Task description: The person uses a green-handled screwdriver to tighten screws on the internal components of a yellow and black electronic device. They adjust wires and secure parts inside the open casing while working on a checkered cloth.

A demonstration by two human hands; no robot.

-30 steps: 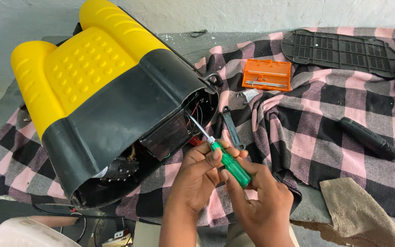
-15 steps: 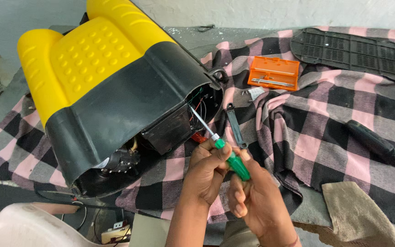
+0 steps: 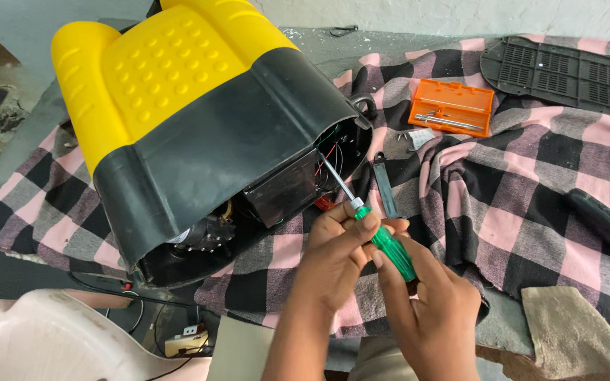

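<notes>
hands — left hand point(image 3: 337, 243) and right hand point(image 3: 428, 307) closed on green screwdriver point(image 3: 388, 247)

- I saw the screwdriver point(image 3: 379, 236) with its clear green handle slanting up to the left, its thin metal shaft reaching into the open end of the machine.
- The machine point(image 3: 199, 120) was a bulky yellow and black casing lying tilted on its side on the checked cloth, its open end turned toward me.
- Inside that opening I made out a dark box, red wires and a small motor lower left.
</notes>
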